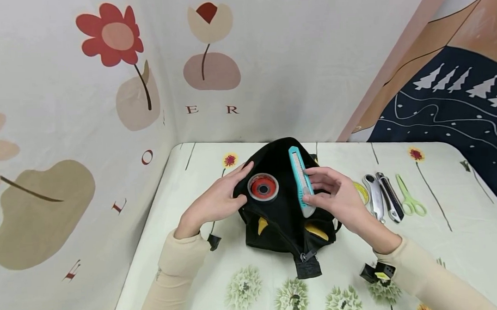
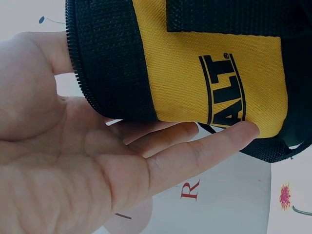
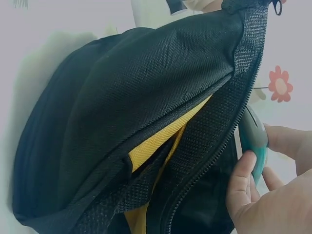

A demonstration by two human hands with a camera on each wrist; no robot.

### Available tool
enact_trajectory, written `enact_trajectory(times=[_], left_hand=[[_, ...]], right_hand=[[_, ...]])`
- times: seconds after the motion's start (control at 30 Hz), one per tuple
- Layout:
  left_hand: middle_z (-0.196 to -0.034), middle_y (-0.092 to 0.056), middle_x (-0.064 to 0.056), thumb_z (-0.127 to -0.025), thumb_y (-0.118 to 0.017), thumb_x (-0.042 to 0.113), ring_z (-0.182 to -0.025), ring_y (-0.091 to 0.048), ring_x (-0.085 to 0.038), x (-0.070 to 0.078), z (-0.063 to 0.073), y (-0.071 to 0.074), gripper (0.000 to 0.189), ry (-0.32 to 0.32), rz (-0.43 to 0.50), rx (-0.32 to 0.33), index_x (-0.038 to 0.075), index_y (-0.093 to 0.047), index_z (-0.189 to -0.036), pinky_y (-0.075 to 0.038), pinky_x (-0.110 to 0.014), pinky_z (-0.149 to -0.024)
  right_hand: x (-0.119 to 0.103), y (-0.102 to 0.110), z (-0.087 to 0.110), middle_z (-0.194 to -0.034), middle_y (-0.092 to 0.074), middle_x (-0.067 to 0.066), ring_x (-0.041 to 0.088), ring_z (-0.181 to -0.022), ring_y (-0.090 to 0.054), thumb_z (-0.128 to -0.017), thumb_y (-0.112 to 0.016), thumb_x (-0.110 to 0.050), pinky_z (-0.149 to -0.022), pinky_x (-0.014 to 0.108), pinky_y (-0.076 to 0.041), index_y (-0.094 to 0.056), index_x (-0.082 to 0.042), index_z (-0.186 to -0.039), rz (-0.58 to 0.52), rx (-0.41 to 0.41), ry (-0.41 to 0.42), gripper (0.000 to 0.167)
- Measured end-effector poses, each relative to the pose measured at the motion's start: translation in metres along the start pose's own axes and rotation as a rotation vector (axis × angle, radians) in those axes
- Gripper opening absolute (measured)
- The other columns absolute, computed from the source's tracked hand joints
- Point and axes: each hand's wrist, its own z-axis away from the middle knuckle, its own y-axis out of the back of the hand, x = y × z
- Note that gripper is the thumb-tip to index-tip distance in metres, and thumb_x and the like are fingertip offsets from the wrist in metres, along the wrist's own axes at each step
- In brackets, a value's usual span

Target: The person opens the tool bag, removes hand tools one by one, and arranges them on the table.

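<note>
A black-and-yellow tool bag [image 1: 273,239] stands unzipped on the table, its mouth spread wide. My left hand [image 1: 219,195] holds the bag's left rim; in the left wrist view, the thumb lies behind the zipper edge and the fingers run along the outside of the yellow panel [image 2: 180,83]. A round red-and-grey roll [image 1: 263,187] with a dark centre shows in the bag's mouth. My right hand [image 1: 337,192] grips a turquoise utility knife [image 1: 301,180] above the opening. In the right wrist view, part of that knife is hidden by the bag's zipper edge [image 3: 214,161].
Right of the bag lie a yellow ring-shaped roll [image 1: 361,192], partly hidden by my right hand, a grey cutter [image 1: 374,196], a black-and-silver box cutter [image 1: 389,197] and green scissors [image 1: 409,198]. Fabric walls [image 1: 294,69] rise behind and left of the table.
</note>
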Motion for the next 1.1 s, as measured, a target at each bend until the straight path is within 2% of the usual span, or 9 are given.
enact_trajectory(times=[0.17, 0.5, 0.67, 0.73, 0.8, 0.87, 0.93, 1.0, 1.1], left_hand=[[-0.185, -0.013, -0.010, -0.103, -0.051, 0.003, -0.146, -0.045, -0.030, 0.000, 0.000, 0.000, 0.085, 0.004, 0.002, 0.000, 0.017, -0.018, -0.180, -0.043, -0.046, -0.094], [-0.185, -0.014, -0.013, -0.103, -0.051, 0.002, -0.128, -0.055, -0.031, -0.001, -0.001, -0.001, 0.084, 0.000, -0.001, -0.001, 0.017, -0.019, -0.180, -0.044, -0.043, -0.085], [-0.185, -0.014, -0.011, -0.103, -0.051, 0.002, -0.147, -0.044, -0.032, -0.001, -0.001, -0.001, 0.084, 0.001, -0.009, 0.003, 0.016, -0.018, -0.180, -0.042, -0.047, -0.098], [-0.185, -0.014, -0.011, -0.103, -0.052, 0.002, -0.146, -0.044, -0.031, 0.000, -0.001, -0.001, 0.085, 0.002, -0.010, 0.004, 0.016, -0.019, -0.179, -0.042, -0.047, -0.097], [-0.185, -0.014, -0.011, -0.102, -0.052, 0.002, -0.136, -0.052, -0.030, 0.000, -0.001, -0.001, 0.085, 0.001, -0.013, 0.006, 0.016, -0.019, -0.179, -0.044, -0.044, -0.091], [-0.185, -0.014, -0.011, -0.102, -0.053, 0.002, -0.114, -0.059, -0.028, 0.001, -0.001, 0.000, 0.085, 0.002, -0.014, 0.005, 0.016, -0.019, -0.179, -0.044, -0.042, -0.084], [-0.185, -0.015, -0.012, -0.102, -0.053, 0.002, -0.092, -0.057, -0.024, 0.001, -0.002, 0.000, 0.085, 0.002, -0.014, 0.003, 0.016, -0.019, -0.179, -0.042, -0.040, -0.077], [-0.185, -0.014, -0.011, -0.103, -0.053, 0.002, -0.074, -0.048, -0.022, 0.001, -0.002, 0.000, 0.085, 0.005, -0.013, -0.001, 0.017, -0.019, -0.180, -0.041, -0.039, -0.075], [-0.185, -0.014, -0.013, -0.103, -0.052, 0.002, -0.081, -0.053, -0.020, 0.000, -0.002, 0.000, 0.085, 0.006, -0.014, 0.000, 0.017, -0.019, -0.179, -0.042, -0.039, -0.076]], right_hand=[[-0.001, 0.006, 0.006, -0.118, -0.075, -0.002, 0.013, -0.106, -0.073, -0.092, -0.081, 0.010, -0.086, 0.025, -0.062, -0.071, -0.006, -0.143, -0.036, 0.029, 0.012, 0.054], [-0.005, 0.029, 0.013, -0.118, -0.075, -0.004, 0.010, -0.109, -0.070, -0.094, -0.078, 0.014, -0.090, 0.020, -0.060, -0.072, -0.005, -0.140, -0.109, 0.097, 0.043, 0.050], [-0.006, 0.037, 0.018, -0.122, -0.075, -0.004, 0.010, -0.112, -0.069, -0.096, -0.077, 0.011, -0.088, 0.018, -0.059, -0.072, -0.005, -0.141, -0.090, 0.133, 0.039, 0.048], [-0.006, 0.041, 0.020, -0.123, -0.074, -0.004, 0.010, -0.113, -0.069, -0.097, -0.076, 0.012, -0.088, 0.019, -0.059, -0.071, -0.006, -0.141, -0.108, 0.140, 0.035, 0.048], [-0.006, 0.046, 0.022, -0.124, -0.074, -0.004, 0.010, -0.113, -0.069, -0.098, -0.075, 0.013, -0.088, 0.019, -0.060, -0.071, -0.007, -0.141, -0.131, 0.150, 0.034, 0.048], [-0.006, 0.051, 0.024, -0.124, -0.073, -0.002, 0.010, -0.113, -0.070, -0.098, -0.074, 0.015, -0.088, 0.019, -0.060, -0.072, -0.008, -0.141, -0.159, 0.165, 0.032, 0.049], [-0.006, 0.057, 0.025, -0.124, -0.073, -0.002, 0.009, -0.112, -0.070, -0.097, -0.073, 0.016, -0.089, 0.018, -0.060, -0.072, -0.008, -0.141, -0.172, 0.185, 0.034, 0.050], [-0.005, 0.063, 0.027, -0.125, -0.072, -0.001, 0.010, -0.111, -0.070, -0.097, -0.073, 0.017, -0.090, 0.018, -0.060, -0.072, -0.008, -0.141, -0.180, 0.205, 0.034, 0.051], [-0.003, 0.071, 0.030, -0.127, -0.071, -0.001, 0.010, -0.112, -0.069, -0.097, -0.073, 0.018, -0.092, 0.017, -0.059, -0.072, -0.008, -0.142, -0.185, 0.229, 0.023, 0.052]])
